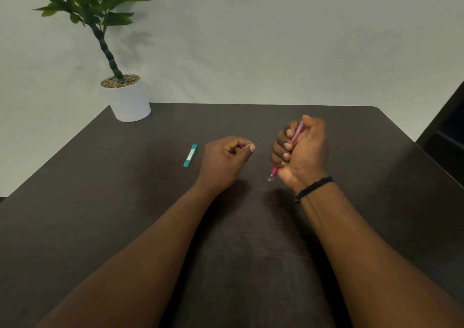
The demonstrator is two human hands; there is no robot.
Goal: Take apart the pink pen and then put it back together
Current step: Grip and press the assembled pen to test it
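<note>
- Two bare forearms are reaching in from the near edge over the dark table (100, 177), the left one from the lower left, the right one from the lower right.
- A black band (313, 187) is circling the right wrist.
- The right hand (301, 152) is gripping the pink pen (274, 172) in a fist, fingers (282, 147) curling tight around the barrel, thumb sitting at the top end.
- The pen is standing tilted in that fist, its tip pointing down and toward the person, hovering just above the tabletop; the upper end is poking out beside the thumb.
- The left hand (223, 159) is sitting just left of the right one, apart from it, fingers curling in narrow with the thumb pressing against the forefinger; whether something small is pinched there, I cannot tell.
- A teal case (190, 155) is lying flat on the table just left of the left hand, not touching it.
- A plant (128, 101) in a white pot is standing at the far left corner, its stem leaning left against the pale wall.
</note>
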